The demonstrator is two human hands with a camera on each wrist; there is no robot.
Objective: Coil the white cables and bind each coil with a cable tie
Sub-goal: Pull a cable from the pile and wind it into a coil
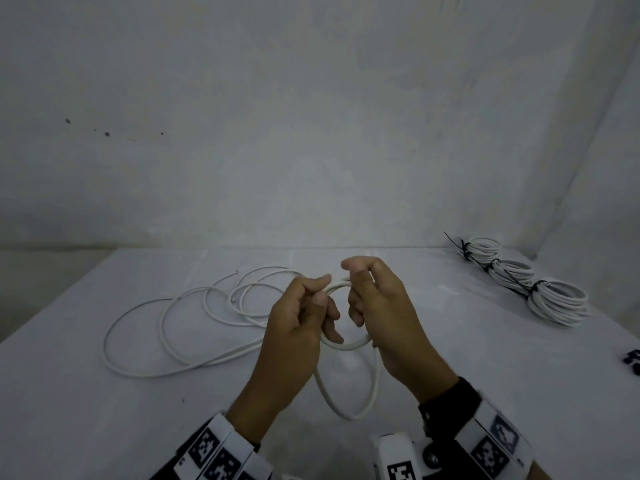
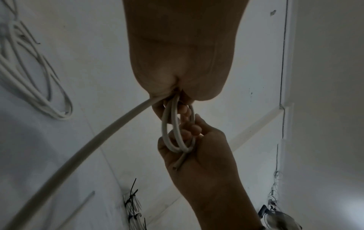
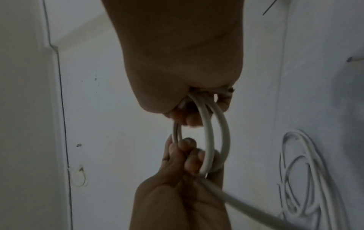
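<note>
White cable [image 1: 346, 344] sits between your hands above the middle of the table [image 1: 450, 358], a few small turns already made. Your left hand [image 1: 294, 327] has its fingers curled round one side of the coil, your right hand [image 1: 377, 317] pinches the opposite side with the cut end [image 2: 175, 167] lying across its palm. To do this step well, I'd keep each new turn the same size as the last and let the slack feed through your left fingers [image 3: 194, 161] without twisting — a twist will likely spring the coil open. The loose run [image 1: 173, 327] sprawls at nine o'clock. At two o'clock lie three bound coils [image 1: 557, 301] with black ties [image 1: 465, 249]. No containers are in view — nothing to report there.
</note>
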